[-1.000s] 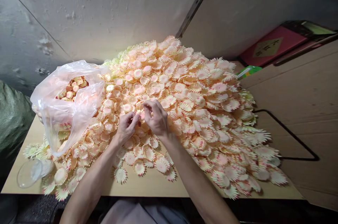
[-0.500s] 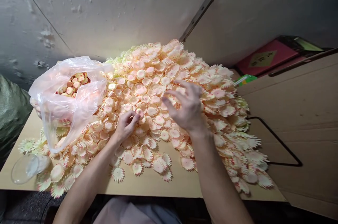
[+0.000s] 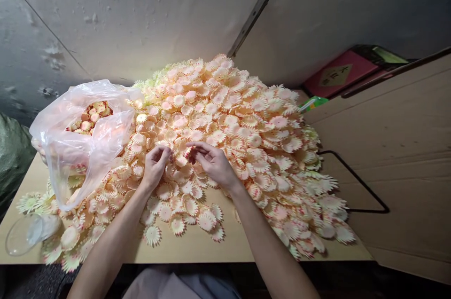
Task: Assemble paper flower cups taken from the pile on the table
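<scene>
A large heap of pale cream and pink flower-shaped pieces (image 3: 225,97) with toothed, red-tipped edges covers much of the table. Just above its near part, my right hand (image 3: 213,163) pinches a small flower-shaped piece (image 3: 189,152) between thumb and fingers. Facing it from the left, my left hand (image 3: 155,162) is closed, thumb against fingertips; whatever it holds is too small to make out. A narrow gap separates the two hands.
A thin plastic bag (image 3: 95,148) with smaller flower pieces inside stands at left. Near the table's (image 3: 183,252) left corner lies a clear round container (image 3: 24,233). Cardboard (image 3: 394,162) with a black wire handle stands at right, a red box (image 3: 340,73) behind. A wall closes the back.
My right hand has come down and left from above the heap, its spread fingers now closed on a flower-shaped piece. My left hand has shifted slightly left in view, as the camera view has moved.
</scene>
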`<state>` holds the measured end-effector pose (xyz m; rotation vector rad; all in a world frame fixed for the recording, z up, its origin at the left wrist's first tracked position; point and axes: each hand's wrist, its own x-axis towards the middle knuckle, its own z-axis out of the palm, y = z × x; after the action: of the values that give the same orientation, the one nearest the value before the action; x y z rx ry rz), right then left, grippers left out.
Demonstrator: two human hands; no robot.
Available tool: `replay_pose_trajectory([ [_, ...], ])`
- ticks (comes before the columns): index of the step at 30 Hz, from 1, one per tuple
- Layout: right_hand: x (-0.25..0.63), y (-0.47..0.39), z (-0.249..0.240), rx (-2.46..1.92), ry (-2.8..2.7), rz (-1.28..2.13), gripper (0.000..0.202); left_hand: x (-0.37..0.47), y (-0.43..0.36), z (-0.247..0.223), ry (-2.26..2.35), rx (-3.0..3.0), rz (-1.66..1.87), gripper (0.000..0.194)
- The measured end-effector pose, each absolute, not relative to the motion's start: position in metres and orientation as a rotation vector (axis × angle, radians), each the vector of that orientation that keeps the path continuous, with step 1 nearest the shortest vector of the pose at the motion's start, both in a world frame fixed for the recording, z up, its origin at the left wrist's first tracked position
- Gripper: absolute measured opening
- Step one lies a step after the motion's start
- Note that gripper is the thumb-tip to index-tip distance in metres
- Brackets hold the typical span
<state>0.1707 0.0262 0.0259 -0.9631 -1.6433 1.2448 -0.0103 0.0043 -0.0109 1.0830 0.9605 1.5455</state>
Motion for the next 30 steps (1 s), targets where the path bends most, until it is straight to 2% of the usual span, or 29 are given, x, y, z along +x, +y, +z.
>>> replay_pose_trajectory([
  [2,0.168,0.028,0.027,-0.901,-1.572,1.442,0.03,-0.01,0.005,-0.01,0.887,1.014,1.499,0.029],
  [4,0.165,0.031,0.028,-0.876,-1.522,1.557,0.038,-0.009,0.006,-0.01,0.818,1.004,1.429,0.041],
  [10,0.157,0.037,0.022,-0.956,-1.388,1.547,0.043,-0.006,0.004,-0.011,0.826,1.011,1.383,0.046],
  [17,0.157,0.044,0.01,-0.936,-1.332,1.329,0.031,-0.006,0.003,-0.006,0.986,0.887,1.456,0.045],
  [21,0.163,0.047,0.008,-0.889,-1.239,1.23,0.025,-0.005,0.003,-0.009,1.049,0.841,1.454,0.032],
  [27,0.165,0.04,0.013,-0.788,-1.289,1.32,0.019,-0.004,0.002,-0.007,1.048,0.889,1.42,0.024],
  [30,0.162,0.037,0.013,-0.766,-1.307,1.418,0.021,-0.005,0.002,-0.004,0.997,0.962,1.383,0.033],
])
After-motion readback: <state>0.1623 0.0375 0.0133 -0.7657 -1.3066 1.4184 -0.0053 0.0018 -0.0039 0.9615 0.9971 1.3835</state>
